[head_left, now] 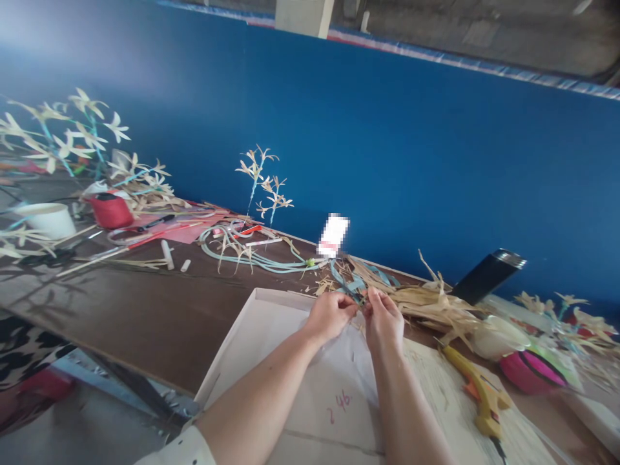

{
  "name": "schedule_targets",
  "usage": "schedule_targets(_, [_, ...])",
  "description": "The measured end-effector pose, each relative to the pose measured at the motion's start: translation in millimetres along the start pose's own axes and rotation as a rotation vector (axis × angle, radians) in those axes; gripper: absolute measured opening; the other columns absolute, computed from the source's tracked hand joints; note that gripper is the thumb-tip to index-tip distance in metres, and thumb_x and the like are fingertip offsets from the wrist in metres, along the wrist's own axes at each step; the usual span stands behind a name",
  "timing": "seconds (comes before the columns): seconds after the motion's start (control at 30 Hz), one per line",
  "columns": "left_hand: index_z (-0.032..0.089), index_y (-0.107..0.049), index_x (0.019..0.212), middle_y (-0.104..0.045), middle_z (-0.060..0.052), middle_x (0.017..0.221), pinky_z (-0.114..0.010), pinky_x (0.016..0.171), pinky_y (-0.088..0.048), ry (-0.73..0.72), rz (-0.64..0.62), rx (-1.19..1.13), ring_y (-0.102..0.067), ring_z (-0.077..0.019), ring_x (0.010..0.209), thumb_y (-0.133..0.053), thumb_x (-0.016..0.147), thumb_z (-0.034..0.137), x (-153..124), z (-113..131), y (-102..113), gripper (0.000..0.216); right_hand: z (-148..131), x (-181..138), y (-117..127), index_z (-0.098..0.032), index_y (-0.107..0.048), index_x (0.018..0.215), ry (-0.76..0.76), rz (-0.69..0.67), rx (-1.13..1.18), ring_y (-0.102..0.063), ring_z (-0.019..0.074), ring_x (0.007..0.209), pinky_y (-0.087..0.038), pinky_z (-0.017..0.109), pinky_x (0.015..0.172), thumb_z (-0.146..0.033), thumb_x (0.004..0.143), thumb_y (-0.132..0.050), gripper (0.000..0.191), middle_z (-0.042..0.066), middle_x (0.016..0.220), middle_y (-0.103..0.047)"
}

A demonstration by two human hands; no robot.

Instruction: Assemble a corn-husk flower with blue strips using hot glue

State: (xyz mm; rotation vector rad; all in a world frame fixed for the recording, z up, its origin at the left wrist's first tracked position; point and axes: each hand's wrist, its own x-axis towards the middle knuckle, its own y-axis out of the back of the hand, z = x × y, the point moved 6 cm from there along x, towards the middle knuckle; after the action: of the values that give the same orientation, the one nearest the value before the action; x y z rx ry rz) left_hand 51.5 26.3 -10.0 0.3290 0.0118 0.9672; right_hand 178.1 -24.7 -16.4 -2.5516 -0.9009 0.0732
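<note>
Above the far end of a shallow white cardboard tray, my two hands come close together. My left hand is closed in a pinch, and my right hand pinches just beside it. Between their fingertips is a thin dark blue-green strip; its exact kind is too small to tell. Pale blue ribbon lies just beyond the fingers. Dry tan husk strips spread to the right of my right hand.
At right lie a yellow glue gun, a pink pouch and a black flask. A phone leans ahead. Pale blue cords, a red pouch, a white cup and husk flowers are at left. A blue partition rises behind.
</note>
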Motion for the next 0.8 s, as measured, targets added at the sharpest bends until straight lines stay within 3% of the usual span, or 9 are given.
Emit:
schedule_targets(0.43, [0.019, -0.067, 0.073, -0.068, -0.001, 0.073, -0.021, 0.060, -0.038, -0.099, 0.064, 0.183, -0.058, -0.0128, 0.068, -0.050, 0.078, 0.034, -5.8, 10.9, 6.5, 0.023, 2.1, -0.6, -1.0, -0.015, -0.062, 0.067, -0.018, -0.001, 0.020, -0.038, 0.0026, 0.045, -0.030, 0.016, 0.041, -0.035, 0.056, -0.081, 0.029, -0.001, 0.065, -0.062])
schedule_targets(0.57, [0.019, -0.065, 0.070, -0.068, 0.000, 0.074, -0.021, 0.061, -0.038, -0.104, 0.092, 0.155, -0.058, -0.0129, 0.070, -0.051, 0.077, 0.031, -4.4, 10.1, 7.7, 0.020, -1.6, -2.7, -1.1, -0.017, -0.064, 0.072, -0.036, -0.003, -0.039, -0.039, 0.0031, 0.046, -0.032, 0.017, 0.041, -0.037, 0.055, -0.081, 0.031, 0.001, 0.073, -0.064])
schedule_targets(0.7, [0.019, -0.065, 0.072, -0.068, 0.000, 0.075, -0.022, 0.064, -0.039, -0.079, 0.123, 0.093, -0.058, -0.0131, 0.071, -0.052, 0.076, 0.029, -1.9, 7.1, 10.3, 0.018, 1.2, -3.8, 0.6, -0.020, -0.069, 0.089, -0.155, 0.011, -0.075, -0.043, 0.0037, 0.049, -0.035, 0.017, 0.041, -0.048, 0.063, -0.073, 0.038, 0.001, 0.087, -0.065])
schedule_targets(0.8, [0.017, -0.064, 0.072, -0.066, -0.001, 0.070, -0.022, 0.062, -0.039, -0.030, 0.137, 0.026, -0.057, -0.0129, 0.066, -0.052, 0.076, 0.030, 0.3, 2.8, 12.1, 0.019, 6.3, -5.4, -2.6, -0.023, -0.068, 0.099, -0.259, -0.063, -0.057, -0.046, 0.0050, 0.051, -0.037, 0.018, 0.041, -0.052, 0.067, -0.068, 0.043, 0.001, 0.090, -0.064])
